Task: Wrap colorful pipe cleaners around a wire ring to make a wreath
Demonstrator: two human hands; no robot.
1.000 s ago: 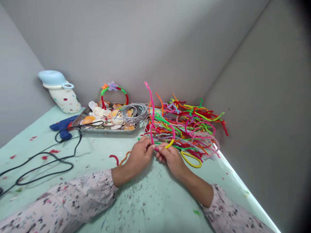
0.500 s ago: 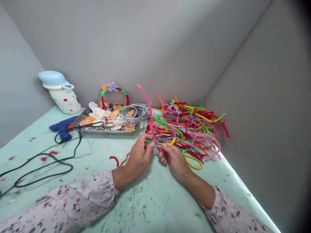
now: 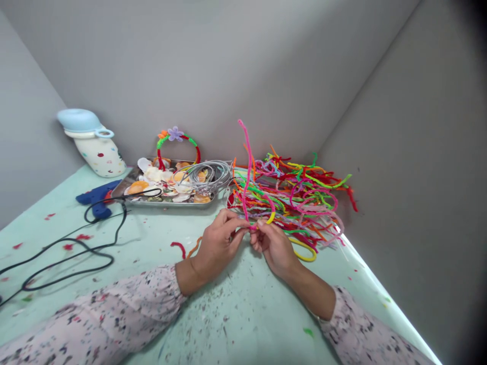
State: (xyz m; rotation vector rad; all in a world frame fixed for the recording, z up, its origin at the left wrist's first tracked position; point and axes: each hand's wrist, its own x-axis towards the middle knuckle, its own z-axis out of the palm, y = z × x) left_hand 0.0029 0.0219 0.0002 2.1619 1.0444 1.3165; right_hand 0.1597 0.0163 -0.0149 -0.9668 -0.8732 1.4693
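Note:
Between both hands is a pink pipe cleaner [image 3: 248,172], its free end standing up above my fingers. My left hand [image 3: 221,238] pinches it between thumb and forefinger. My right hand [image 3: 274,248] is closed on the curved part beside it, where pink winds round a yellow hoop [image 3: 271,217]. Part of that hoop hangs below my right hand as a yellow loop. The exact spot where the fingertips meet the wire is partly covered. Behind the hands lies a heap of coloured pipe cleaners [image 3: 304,195].
A metal tray [image 3: 167,204] holds shells, coiled grey wire [image 3: 209,175] and a decorated hoop [image 3: 197,152] with flowers. Left of it are a blue glue gun [image 3: 99,198], its black cord [image 3: 108,261] and a bottle [image 3: 101,154]. Short red and orange pieces [image 3: 178,248] lie by my left wrist.
My left fingers have closed on the pink pipe cleaner close to my right fingertips. Its free end has swung to the right and stands more upright. My right hand has hardly moved.

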